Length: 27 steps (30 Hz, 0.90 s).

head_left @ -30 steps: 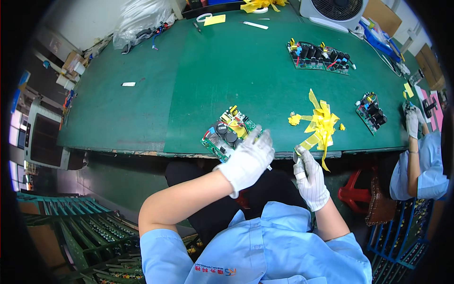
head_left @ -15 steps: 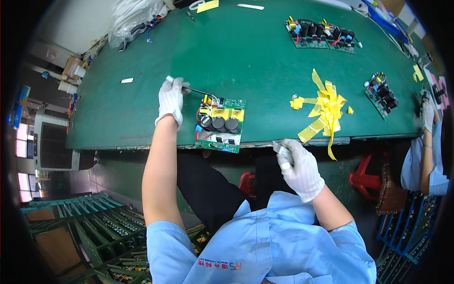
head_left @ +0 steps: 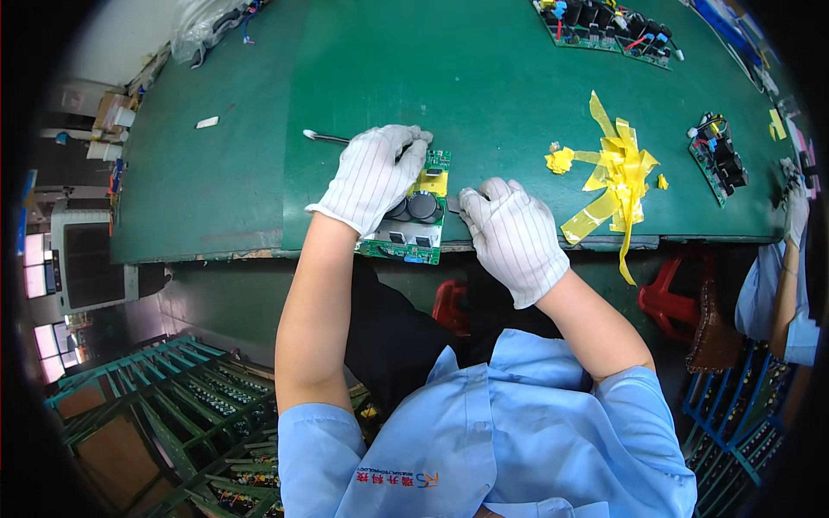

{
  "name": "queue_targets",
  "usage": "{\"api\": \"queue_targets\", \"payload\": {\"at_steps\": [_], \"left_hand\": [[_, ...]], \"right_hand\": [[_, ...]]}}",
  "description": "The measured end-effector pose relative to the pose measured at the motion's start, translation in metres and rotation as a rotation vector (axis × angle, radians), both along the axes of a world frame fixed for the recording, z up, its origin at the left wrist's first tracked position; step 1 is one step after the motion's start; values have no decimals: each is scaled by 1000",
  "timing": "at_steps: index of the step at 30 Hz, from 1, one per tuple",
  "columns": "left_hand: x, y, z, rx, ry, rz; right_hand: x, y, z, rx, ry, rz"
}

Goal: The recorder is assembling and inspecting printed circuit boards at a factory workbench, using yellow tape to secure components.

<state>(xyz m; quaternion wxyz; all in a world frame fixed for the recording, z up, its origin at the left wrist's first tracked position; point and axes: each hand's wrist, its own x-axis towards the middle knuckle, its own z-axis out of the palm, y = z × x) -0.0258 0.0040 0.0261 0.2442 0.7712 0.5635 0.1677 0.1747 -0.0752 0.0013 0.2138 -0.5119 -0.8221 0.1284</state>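
Observation:
A green circuit board (head_left: pixel 397 250) with black capacitors and yellow tape lies at the table's near edge. My gloved left hand (head_left: pixel 371 177) reaches across its far left part, fingers curled and closed over the far end. The hand hides much of the board, including where its dark cable joins. Past the hand, the white plug (head_left: pixel 311 134) on that cable sticks out to the left. My gloved right hand (head_left: pixel 515 231) is closed around a small flat grey tool (head_left: pixel 453 205). Its tip points at the board's right edge; most of the tool is hidden in the fingers.
A heap of yellow tape strips (head_left: pixel 626 173) lies right of my right hand. Beyond it stands another circuit board (head_left: pixel 718 160), with more boards (head_left: pixel 604 26) at the far right. A small white piece (head_left: pixel 207 123) lies to the left. A co-worker's gloved hand (head_left: pixel 796 207) shows at the right rim.
My left hand has left the cable's plug and moved right onto the board. My right hand has come up and left with the grey tool, from below the table edge to beside the board.

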Motion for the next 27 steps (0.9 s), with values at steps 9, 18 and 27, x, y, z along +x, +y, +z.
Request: {"api": "queue_targets", "payload": {"at_steps": [9, 18, 27], "left_hand": [[3, 0, -2, 119, 58, -36], [1, 1, -15, 298, -25, -39], [-2, 0, -10, 173, 17, -21]], "right_hand": [[1, -2, -5, 97, 6, -5], [-8, -8, -11, 160, -99, -75], [-5, 1, -11, 171, 31, -107]]}}
